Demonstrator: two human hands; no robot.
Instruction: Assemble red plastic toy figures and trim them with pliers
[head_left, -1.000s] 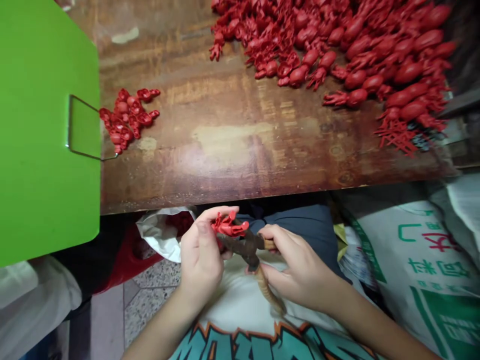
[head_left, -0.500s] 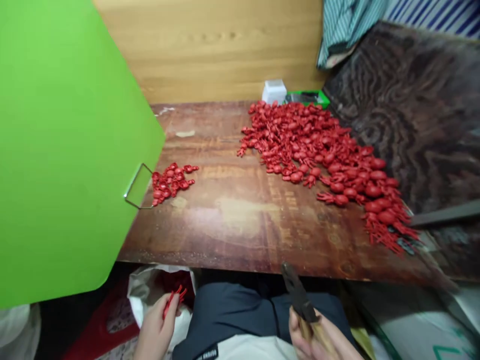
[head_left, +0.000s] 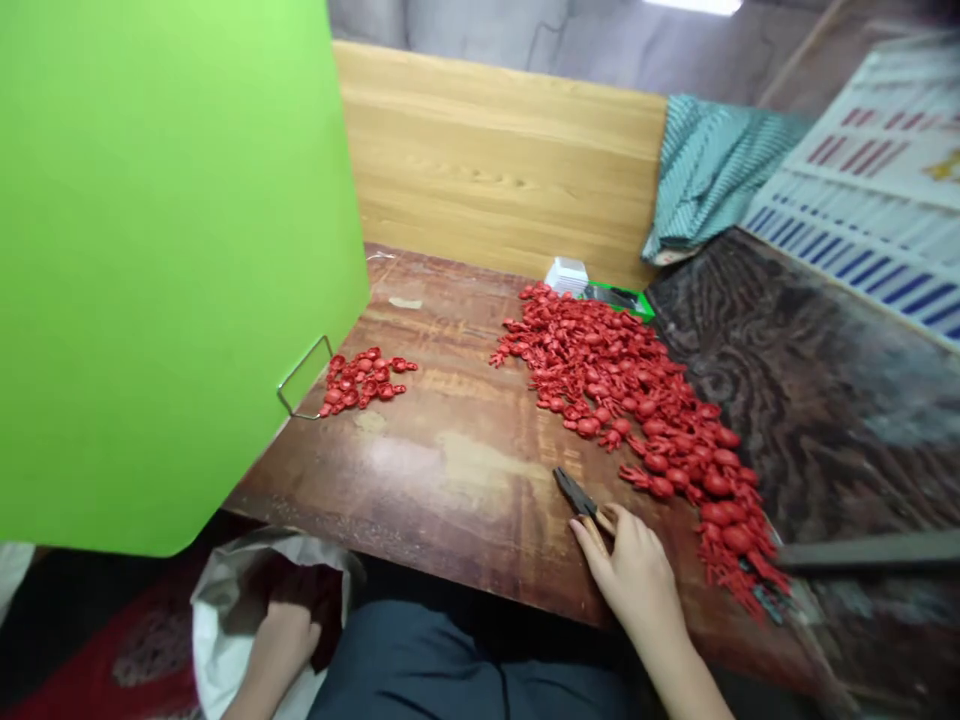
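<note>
A worn brown wooden table (head_left: 480,530) is stretching across the middle, seen from the seated person's own eyes. A bright green panel (head_left: 165,280) is standing over its left side. A pale wooden board (head_left: 502,170) is rising along the back edge, and a dark wood-grain board (head_left: 810,380) is flanking the right. A long heap of red plastic pieces (head_left: 630,390), many with rounded bodies and finger-like ends, is covering the table's right half. A striped green cloth (head_left: 697,170) is hanging over the back right corner. Below the table's front edge, at left, a white bag (head_left: 214,645) is gaping open. The right hand (head_left: 637,575) is closing around the tan handles of the pliers, near the heap. The left hand (head_left: 289,632) is reaching into the bag; its fingers are disappearing in shadow, so I cannot tell whether they are holding anything. A small cluster of red pieces (head_left: 366,380) is lying beside the green panel. The dark-nosed pliers (head_left: 574,492) are pointing away from the person, toward the back left.
</note>
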